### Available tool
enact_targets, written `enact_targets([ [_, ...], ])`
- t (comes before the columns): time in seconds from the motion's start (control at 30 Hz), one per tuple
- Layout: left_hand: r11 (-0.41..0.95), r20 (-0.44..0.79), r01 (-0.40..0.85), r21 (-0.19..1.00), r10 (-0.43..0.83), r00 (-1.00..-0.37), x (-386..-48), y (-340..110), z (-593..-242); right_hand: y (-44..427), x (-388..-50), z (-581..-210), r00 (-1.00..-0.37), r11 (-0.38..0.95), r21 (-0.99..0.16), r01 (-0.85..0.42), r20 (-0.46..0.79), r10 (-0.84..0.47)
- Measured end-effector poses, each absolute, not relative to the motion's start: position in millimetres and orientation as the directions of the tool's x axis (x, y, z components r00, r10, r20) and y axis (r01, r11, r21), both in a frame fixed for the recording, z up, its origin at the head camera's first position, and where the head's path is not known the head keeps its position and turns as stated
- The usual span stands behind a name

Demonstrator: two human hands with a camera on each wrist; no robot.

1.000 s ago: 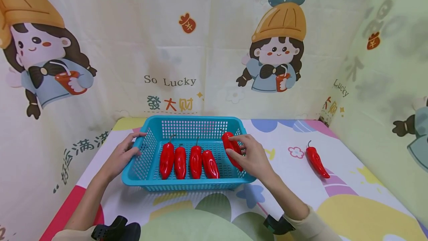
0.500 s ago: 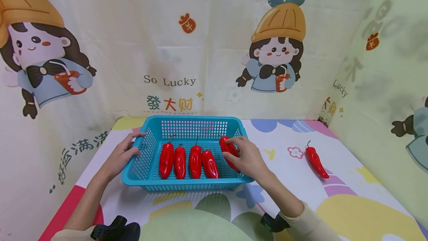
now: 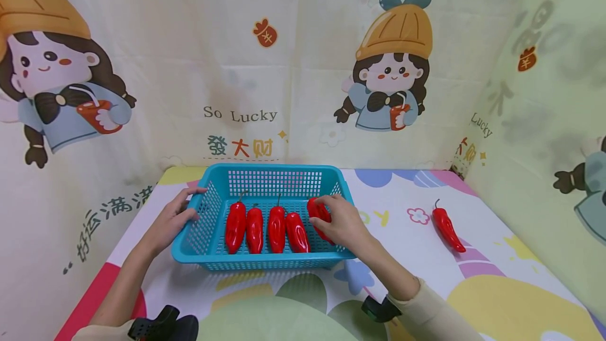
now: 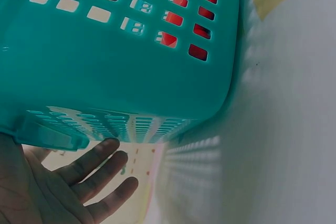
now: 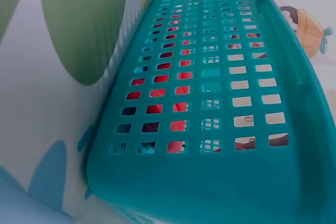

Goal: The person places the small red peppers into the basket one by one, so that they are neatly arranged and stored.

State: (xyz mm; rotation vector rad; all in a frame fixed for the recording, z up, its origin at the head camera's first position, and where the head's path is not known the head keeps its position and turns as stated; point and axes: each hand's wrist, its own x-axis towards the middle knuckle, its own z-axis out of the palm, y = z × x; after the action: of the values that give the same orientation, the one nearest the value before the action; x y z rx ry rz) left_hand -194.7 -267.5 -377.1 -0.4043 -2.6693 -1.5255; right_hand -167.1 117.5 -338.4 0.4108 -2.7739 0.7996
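Note:
My right hand [image 3: 344, 223] pinches a red chili pepper [image 3: 317, 210] between thumb and fingers, inside the right end of a blue plastic basket [image 3: 265, 264]. Part of that pepper is hidden behind the hand. Against the basket's left end, my left hand [image 3: 171, 221] touches the rim; in the left wrist view its visible fingers [image 4: 100, 161] are straight and spread outside the wall. Several other red chili peppers [image 3: 254, 230] lie side by side on the basket floor. Through the mesh [image 5: 178, 103] in the right wrist view, bits of red show; the right hand is out of that view.
One more chili pepper [image 3: 447, 229] lies on the patterned tablecloth [image 3: 402, 257] to the right of the basket. Behind the table hangs a printed cloth [image 3: 312, 88], with further printed cloth at both sides.
My right hand has moved left and slightly down with the chili pepper, toward the row in the basket. My left hand and the basket have stayed put.

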Motion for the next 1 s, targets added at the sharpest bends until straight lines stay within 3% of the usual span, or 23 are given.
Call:
enact_targets([
  [0.2,0.486,0.163,0.243,0.840,0.202,-0.966,-194.4,-267.9,-377.8,113.0,-170.8,-339.4,-0.944,0.832,-0.459,-0.311,0.250,-0.215],
  [0.53,0.481,0.156,0.237,0.844,0.203,-0.967,-195.7,-268.1,-377.8,106.6,-176.8,-342.0,-0.951,0.853,-0.433,-0.291,0.031,-0.308],
  [1.0,0.486,0.147,0.229,0.844,0.200,-0.969,-195.6,-267.4,-377.3,108.9,-175.7,-342.7,-0.939,0.836,-0.459,-0.299,-0.016,-0.344],
])
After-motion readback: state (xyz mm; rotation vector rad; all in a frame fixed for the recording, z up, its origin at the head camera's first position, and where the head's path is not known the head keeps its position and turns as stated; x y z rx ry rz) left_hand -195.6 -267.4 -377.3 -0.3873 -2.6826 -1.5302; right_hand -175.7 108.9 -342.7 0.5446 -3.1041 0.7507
